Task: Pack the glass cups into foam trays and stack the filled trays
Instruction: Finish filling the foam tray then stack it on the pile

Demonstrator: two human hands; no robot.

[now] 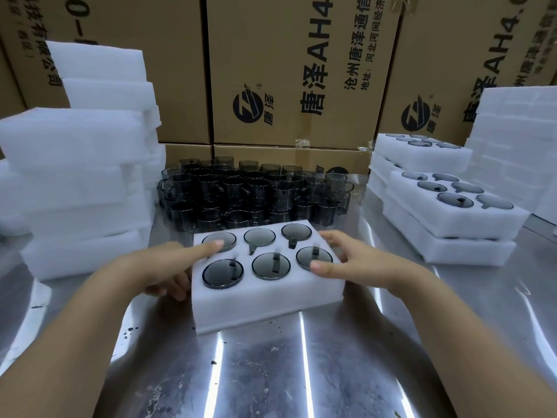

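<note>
A white foam tray (265, 300) lies in front of me on the steel table, with a dark smoked glass cup (270, 266) in each of its six round holes. My left hand (168, 267) grips the tray's left end, thumb on top by the rear left cup and fingers curled under the edge. My right hand (352, 257) grips the right end, thumb on top beside the front right cup. Behind the tray stands a dense cluster of loose glass cups (256, 191).
Empty foam trays (75, 176) are piled high at the left. Filled foam trays (446, 215) are stacked at the right, with more white foam behind them. Cardboard boxes (286, 70) form a wall at the back. The steel table (271, 372) reflects light near me.
</note>
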